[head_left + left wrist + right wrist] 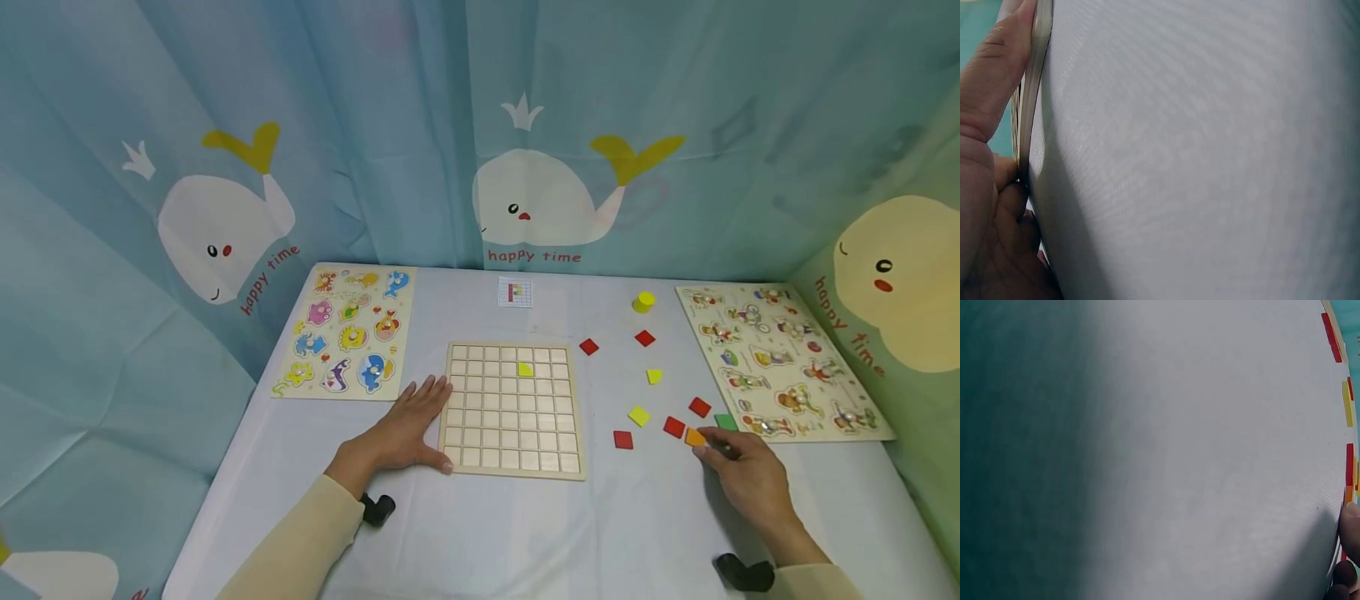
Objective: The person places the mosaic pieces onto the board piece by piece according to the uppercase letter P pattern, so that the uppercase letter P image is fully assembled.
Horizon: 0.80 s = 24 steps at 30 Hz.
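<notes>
Left hand (411,422): spreading its fingers, resting against the left edge of the wooden grid board (512,476), thumb sitting by the near-left corner. Left wrist view is showing thumb and fingers at the board's edge.

Right hand (746,479): pinching the orange tile (694,437) between thumb and finger, right of the grid board and low over the worktop (517,533); can't tell if the tile is touching the cloth. Right wrist view is catching only the thumb and a sliver of orange at the frame edge.

Grid board is lying flat, holding one yellow tile (526,369) in the second row from the far side, right of centre.

Five red tiles (623,439) are lying scattered between the grid board and the right hand's area, one sitting just beside the orange tile. Two loose yellow pieces (639,416) are lying among them. Green tile (726,422) is sitting just beyond the right hand, by the right picture puzzle (783,362).

Yellow cylinder (643,302) is standing farther back. Small pattern card (516,292) is lying behind the grid board. Left picture puzzle (345,333) is lying far left. Whale-print curtain (420,200) is hanging behind.
</notes>
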Each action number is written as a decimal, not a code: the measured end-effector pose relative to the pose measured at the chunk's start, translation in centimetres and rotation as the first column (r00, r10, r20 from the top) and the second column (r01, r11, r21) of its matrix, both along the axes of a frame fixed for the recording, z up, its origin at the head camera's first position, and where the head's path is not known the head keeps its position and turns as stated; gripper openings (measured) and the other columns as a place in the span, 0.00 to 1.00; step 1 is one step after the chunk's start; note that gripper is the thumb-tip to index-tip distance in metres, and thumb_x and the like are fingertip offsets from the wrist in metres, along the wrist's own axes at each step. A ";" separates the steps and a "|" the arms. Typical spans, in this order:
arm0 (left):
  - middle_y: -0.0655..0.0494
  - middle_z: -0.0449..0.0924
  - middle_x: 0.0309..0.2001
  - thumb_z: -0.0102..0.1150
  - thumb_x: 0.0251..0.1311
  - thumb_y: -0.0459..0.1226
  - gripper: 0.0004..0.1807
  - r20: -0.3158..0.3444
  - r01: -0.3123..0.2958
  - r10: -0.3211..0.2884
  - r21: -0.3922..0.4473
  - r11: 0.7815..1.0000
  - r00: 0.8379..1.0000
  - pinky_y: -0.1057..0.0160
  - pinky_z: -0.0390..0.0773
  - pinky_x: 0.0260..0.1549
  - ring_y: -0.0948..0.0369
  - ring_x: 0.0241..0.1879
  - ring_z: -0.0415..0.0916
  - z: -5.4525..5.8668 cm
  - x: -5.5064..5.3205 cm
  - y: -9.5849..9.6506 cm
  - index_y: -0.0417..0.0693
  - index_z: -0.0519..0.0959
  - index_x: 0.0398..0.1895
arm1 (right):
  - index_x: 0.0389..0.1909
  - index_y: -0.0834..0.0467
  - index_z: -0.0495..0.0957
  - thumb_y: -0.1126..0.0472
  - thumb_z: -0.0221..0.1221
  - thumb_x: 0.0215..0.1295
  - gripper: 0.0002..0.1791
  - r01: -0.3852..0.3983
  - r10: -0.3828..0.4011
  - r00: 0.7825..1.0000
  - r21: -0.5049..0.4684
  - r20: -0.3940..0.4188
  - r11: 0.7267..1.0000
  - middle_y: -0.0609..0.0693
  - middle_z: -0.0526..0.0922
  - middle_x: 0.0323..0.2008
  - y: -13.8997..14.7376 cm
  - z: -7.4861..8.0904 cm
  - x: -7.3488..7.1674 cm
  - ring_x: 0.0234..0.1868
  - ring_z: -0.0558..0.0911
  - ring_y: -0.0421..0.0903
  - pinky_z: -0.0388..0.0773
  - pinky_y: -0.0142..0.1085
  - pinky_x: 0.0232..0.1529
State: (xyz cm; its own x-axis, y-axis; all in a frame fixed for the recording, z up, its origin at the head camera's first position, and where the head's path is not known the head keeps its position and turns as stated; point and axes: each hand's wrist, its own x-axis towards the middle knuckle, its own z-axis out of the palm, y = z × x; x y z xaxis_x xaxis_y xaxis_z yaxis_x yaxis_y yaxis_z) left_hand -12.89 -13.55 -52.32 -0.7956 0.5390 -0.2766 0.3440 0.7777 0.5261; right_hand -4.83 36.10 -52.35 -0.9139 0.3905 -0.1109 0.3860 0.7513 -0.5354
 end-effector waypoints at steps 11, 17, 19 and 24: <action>0.52 0.41 0.87 0.82 0.43 0.62 0.73 -0.003 -0.003 0.003 0.014 1.000 1.000 0.51 0.32 0.85 0.54 0.87 0.32 0.3 0.0 -0.1 0.46 0.48 0.87 | 0.63 0.67 0.80 0.63 0.67 0.72 0.22 0.049 -0.050 0.998 -0.014 -0.026 0.999 0.70 0.85 0.54 0.1 0.5 -0.5 0.50 0.83 0.63 0.73 0.30 0.33; 0.52 0.40 0.87 0.81 0.44 0.62 0.73 -0.012 0.003 -0.003 0.005 1.000 1.000 0.50 0.32 0.85 0.54 0.87 0.32 0.1 0.0 -0.1 0.46 0.48 0.87 | 0.60 0.66 0.83 0.64 0.69 0.69 0.21 0.075 -0.076 0.995 -0.018 -0.070 0.997 0.70 0.88 0.49 0.0 0.8 -0.4 0.35 0.86 0.43 0.72 0.23 0.21; 0.51 0.41 0.87 0.81 0.44 0.62 0.73 -0.013 0.005 -0.005 0.010 1.000 1.000 0.50 0.32 0.85 0.53 0.87 0.32 0.0 0.0 -0.1 0.45 0.48 0.87 | 0.60 0.65 0.83 0.64 0.69 0.69 0.20 0.082 -0.083 0.994 -0.021 -0.077 0.996 0.69 0.88 0.49 -0.1 0.8 -0.5 0.33 0.82 0.36 0.72 0.22 0.21; 0.51 0.41 0.87 0.81 0.44 0.62 0.73 -0.016 0.008 -0.008 0.006 1.000 1.000 0.49 0.33 0.85 0.53 0.87 0.32 -0.2 0.0 -0.1 0.45 0.48 0.87 | 0.63 0.65 0.81 0.65 0.66 0.71 0.21 0.087 -0.092 0.992 -0.058 -0.084 0.995 0.69 0.86 0.53 -0.7 0.8 -0.8 0.44 0.85 0.53 0.71 0.19 0.23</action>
